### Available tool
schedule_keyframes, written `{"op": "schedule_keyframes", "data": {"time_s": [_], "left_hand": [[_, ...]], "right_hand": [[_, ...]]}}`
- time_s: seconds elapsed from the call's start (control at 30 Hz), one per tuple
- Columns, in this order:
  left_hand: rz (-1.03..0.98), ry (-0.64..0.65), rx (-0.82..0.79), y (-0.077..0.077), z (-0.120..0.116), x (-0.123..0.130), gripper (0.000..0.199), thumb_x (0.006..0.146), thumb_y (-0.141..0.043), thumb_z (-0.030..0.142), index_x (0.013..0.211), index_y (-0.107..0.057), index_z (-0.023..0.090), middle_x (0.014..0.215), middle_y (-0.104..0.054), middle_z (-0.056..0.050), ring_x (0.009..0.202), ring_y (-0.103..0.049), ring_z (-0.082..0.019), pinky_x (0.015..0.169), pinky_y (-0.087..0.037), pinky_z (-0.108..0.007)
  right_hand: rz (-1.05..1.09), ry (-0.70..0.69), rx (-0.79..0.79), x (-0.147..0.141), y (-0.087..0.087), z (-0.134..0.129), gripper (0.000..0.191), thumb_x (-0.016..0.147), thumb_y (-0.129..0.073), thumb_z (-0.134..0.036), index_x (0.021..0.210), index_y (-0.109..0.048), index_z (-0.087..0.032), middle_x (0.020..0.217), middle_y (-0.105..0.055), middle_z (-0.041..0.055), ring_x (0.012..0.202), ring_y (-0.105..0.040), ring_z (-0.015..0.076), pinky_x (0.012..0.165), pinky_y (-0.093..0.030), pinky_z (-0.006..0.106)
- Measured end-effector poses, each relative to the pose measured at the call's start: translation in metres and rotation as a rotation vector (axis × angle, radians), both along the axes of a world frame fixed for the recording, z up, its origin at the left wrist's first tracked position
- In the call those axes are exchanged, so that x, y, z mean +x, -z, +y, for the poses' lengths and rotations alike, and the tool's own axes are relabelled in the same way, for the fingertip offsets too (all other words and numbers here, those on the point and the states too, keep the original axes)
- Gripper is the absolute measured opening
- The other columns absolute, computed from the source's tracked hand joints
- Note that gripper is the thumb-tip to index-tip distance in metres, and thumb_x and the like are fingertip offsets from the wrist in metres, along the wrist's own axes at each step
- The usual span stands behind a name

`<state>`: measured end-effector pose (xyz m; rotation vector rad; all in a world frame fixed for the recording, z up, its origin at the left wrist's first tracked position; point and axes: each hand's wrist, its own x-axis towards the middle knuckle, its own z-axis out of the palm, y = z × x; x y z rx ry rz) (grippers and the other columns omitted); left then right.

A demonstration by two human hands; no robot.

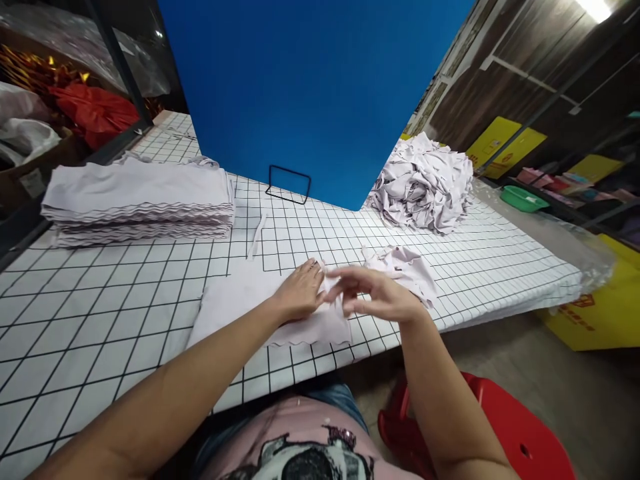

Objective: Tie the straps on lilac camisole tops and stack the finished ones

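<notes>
A pale piece of fabric (235, 297) with a wavy front edge lies flat on the table in front of me. My left hand (301, 291) rests on its right part, palm down with the fingers stretched out. Close beside it, above the fabric's right end, my right hand (379, 293) is bent with thumb and fingers apart and slightly blurred. I see nothing between its fingers. Just beyond my right hand lies a small crumpled heap of the same cloth (407, 267). A thin fabric strip (257, 235) lies behind the flat piece.
A neat stack of folded fabric (140, 193) stands at the left. At the back right is a large tangled cloth pile (425, 180). A big blue panel (310, 93) rises over the grid-patterned table (125, 300). A red stool (515, 433) stands at lower right, near a yellow box (600, 307).
</notes>
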<state>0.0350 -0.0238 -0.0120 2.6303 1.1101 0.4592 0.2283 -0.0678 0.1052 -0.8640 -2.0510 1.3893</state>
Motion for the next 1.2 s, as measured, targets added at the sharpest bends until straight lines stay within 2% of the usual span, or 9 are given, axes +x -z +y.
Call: {"op": "schedule_keyframes", "data": {"time_s": [0.07,0.17,0.23,0.37,0.47,0.67,0.83,1.07,1.2], "left_hand": [[0.035,-0.009,-0.002,0.000,0.000,0.001,0.054,0.096,-0.037,0.044,0.141,-0.042,0.014,0.150,-0.041,-0.015,0.145,-0.023,-0.034,0.117,-0.026,-0.051],[0.039,-0.026,0.027,-0.002,0.000,0.001,0.050,0.097,-0.034,0.044,0.134,-0.048,0.013,0.147,-0.043,-0.015,0.144,-0.025,-0.034,0.116,-0.028,-0.050],[0.032,-0.020,0.039,-0.003,0.000,0.001,0.049,0.098,-0.032,0.044,0.130,-0.052,0.014,0.143,-0.047,-0.014,0.143,-0.026,-0.033,0.116,-0.028,-0.050],[0.022,-0.005,0.040,-0.003,0.000,0.000,0.048,0.098,-0.032,0.044,0.128,-0.054,0.015,0.144,-0.046,-0.013,0.143,-0.025,-0.032,0.117,-0.027,-0.050],[0.013,-0.004,0.024,-0.003,0.000,0.000,0.047,0.097,-0.034,0.045,0.128,-0.055,0.017,0.146,-0.044,-0.011,0.143,-0.025,-0.032,0.116,-0.027,-0.051],[0.003,0.014,0.002,-0.005,0.000,0.000,0.056,0.097,-0.034,0.047,0.143,-0.042,0.016,0.155,-0.035,-0.010,0.145,-0.023,-0.034,0.117,-0.025,-0.050],[0.069,0.000,0.000,-0.007,0.000,0.000,0.056,0.096,-0.036,0.044,0.141,-0.044,0.012,0.156,-0.033,-0.013,0.146,-0.022,-0.033,0.119,-0.021,-0.049],[0.060,-0.022,0.023,-0.008,-0.001,0.001,0.053,0.095,-0.038,0.048,0.127,-0.055,0.009,0.155,-0.032,-0.017,0.145,-0.024,-0.034,0.119,-0.022,-0.049],[0.049,-0.024,0.019,-0.009,-0.001,0.001,0.052,0.094,-0.040,0.044,0.130,-0.053,0.009,0.155,-0.033,-0.016,0.145,-0.025,-0.033,0.119,-0.022,-0.048]], "right_hand": [[-0.101,0.062,-0.047,0.007,0.005,-0.006,0.040,0.085,-0.067,-0.041,0.118,-0.060,-0.021,0.099,-0.071,0.0066,0.069,-0.063,0.0132,0.059,-0.052,0.028],[-0.186,0.475,-0.035,0.006,0.021,0.014,0.038,0.089,-0.056,-0.055,0.096,-0.064,-0.018,0.078,-0.068,0.0046,0.052,-0.051,0.0093,0.047,-0.040,0.024],[-0.284,0.595,-0.096,-0.001,0.036,0.036,0.041,0.087,-0.056,-0.058,0.086,-0.062,-0.017,0.070,-0.065,0.0040,0.050,-0.048,0.0092,0.046,-0.036,0.024],[-0.448,0.600,-0.174,-0.018,0.062,0.067,0.032,0.078,-0.070,-0.047,0.074,-0.058,-0.018,0.066,-0.061,0.0025,0.055,-0.048,0.0113,0.051,-0.036,0.026],[-0.428,0.578,-0.163,-0.020,0.065,0.069,0.024,0.079,-0.068,-0.038,0.072,-0.057,-0.018,0.064,-0.054,-0.0006,0.056,-0.044,0.0100,0.053,-0.034,0.026],[-0.224,0.249,-0.325,0.001,0.047,0.034,0.024,0.082,-0.063,-0.037,0.072,-0.053,-0.018,0.061,-0.041,-0.0050,0.055,-0.033,0.0086,0.053,-0.025,0.025],[-0.103,0.104,-0.434,0.015,0.046,0.003,0.022,0.082,-0.064,-0.037,0.078,-0.056,-0.017,0.075,-0.052,-0.0010,0.064,-0.039,0.0096,0.059,-0.031,0.025],[-0.212,0.549,-0.243,0.000,0.060,0.016,0.035,0.084,-0.061,-0.053,0.080,-0.054,-0.019,0.077,-0.056,0.0009,0.065,-0.044,0.0113,0.057,-0.032,0.025],[-0.315,0.543,-0.165,-0.019,0.063,0.033,0.032,0.081,-0.066,-0.046,0.072,-0.053,-0.018,0.066,-0.049,-0.0022,0.060,-0.041,0.0102,0.057,-0.032,0.026]]}}
